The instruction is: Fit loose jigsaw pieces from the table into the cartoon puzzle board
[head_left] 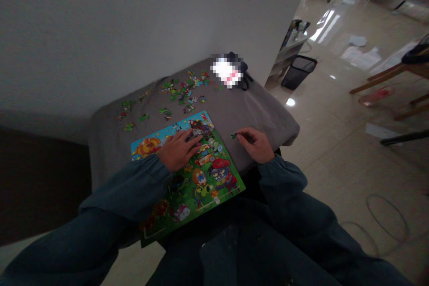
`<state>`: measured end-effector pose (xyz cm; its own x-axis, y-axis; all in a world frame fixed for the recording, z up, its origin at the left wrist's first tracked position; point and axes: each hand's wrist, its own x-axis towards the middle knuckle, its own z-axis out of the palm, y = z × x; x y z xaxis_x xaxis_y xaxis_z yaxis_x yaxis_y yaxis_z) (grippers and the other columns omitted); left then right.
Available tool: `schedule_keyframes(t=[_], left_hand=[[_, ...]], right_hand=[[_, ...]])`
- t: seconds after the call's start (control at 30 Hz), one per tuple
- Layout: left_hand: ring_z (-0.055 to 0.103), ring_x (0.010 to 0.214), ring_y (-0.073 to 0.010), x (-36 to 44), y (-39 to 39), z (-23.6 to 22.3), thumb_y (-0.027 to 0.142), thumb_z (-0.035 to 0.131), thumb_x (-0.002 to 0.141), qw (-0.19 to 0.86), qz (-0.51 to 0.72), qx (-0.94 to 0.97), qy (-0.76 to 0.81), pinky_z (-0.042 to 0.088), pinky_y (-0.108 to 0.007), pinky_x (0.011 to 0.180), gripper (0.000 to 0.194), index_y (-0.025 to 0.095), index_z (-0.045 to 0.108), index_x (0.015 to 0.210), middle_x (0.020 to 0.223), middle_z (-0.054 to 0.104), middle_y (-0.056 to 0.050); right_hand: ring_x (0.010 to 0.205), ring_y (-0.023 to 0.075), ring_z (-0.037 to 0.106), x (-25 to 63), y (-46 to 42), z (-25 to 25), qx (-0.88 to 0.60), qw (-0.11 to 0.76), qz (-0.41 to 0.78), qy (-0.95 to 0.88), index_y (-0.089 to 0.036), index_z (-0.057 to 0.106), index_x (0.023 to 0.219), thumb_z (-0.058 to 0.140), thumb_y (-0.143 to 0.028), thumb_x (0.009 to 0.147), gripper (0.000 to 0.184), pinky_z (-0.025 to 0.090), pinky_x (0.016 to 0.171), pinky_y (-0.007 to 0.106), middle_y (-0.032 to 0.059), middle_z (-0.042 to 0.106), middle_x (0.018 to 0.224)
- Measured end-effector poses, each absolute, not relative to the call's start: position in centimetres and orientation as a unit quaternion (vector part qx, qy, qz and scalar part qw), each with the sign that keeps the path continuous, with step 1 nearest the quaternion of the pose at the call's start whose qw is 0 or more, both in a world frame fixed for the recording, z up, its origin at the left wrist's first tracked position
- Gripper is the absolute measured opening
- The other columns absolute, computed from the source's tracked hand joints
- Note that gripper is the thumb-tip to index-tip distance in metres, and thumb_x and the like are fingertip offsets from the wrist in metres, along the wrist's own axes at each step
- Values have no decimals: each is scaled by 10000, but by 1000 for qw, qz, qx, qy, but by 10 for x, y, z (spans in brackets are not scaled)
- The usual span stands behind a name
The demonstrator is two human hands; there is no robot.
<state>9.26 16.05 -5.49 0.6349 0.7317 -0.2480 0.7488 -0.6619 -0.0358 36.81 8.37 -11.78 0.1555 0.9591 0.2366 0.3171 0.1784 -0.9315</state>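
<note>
L grip (177, 149) on puz. brd (187, 187) | R grip (257, 145) w/ pc (233, 136) beside brd | loose pcs (184, 94) on tbl (268, 111)

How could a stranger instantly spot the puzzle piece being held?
At the near edge of the grey cloth-covered surface, find the bright rectangular cartoon puzzle board. Right of it, the bare right hand pinches a small green jigsaw piece. Unlike the loose multicoloured pieces scattered beyond, it is held.

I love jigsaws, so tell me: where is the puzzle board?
In the head view, the puzzle board lies below centre, slightly left, under the left hand, with loose pieces beyond it.
</note>
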Motion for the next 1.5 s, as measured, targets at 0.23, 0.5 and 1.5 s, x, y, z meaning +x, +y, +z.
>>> schedule_keyframes(t=[0.23,0.5,1.5], left_hand=[[407,1396,-306,91,163,-54,479,356,1022,51,-114,909,398,386,-484,1102,473,332,512,1444,1560,426,-59],[451,1344,-293,85,170,-57,425,361,1021,66,-82,922,374,397,-461,1094,457,274,545,1411,1491,483,-92],[672,755,-216,88,242,-42,493,603,805,261,-95,830,484,476,-301,686,309,217,742,821,831,755,-58]], right_hand=[[732,164,655,369,84,-118,-561,512,310,-571,-193,704,942,634,-376,885,204,522,680,309,45,731,845],[729,168,658,368,84,-116,-561,512,312,-571,-194,703,942,629,-373,886,202,526,681,320,50,731,847],[741,173,661,368,81,-119,-554,517,311,-574,-200,701,945,629,-381,892,203,531,693,326,48,731,862]])
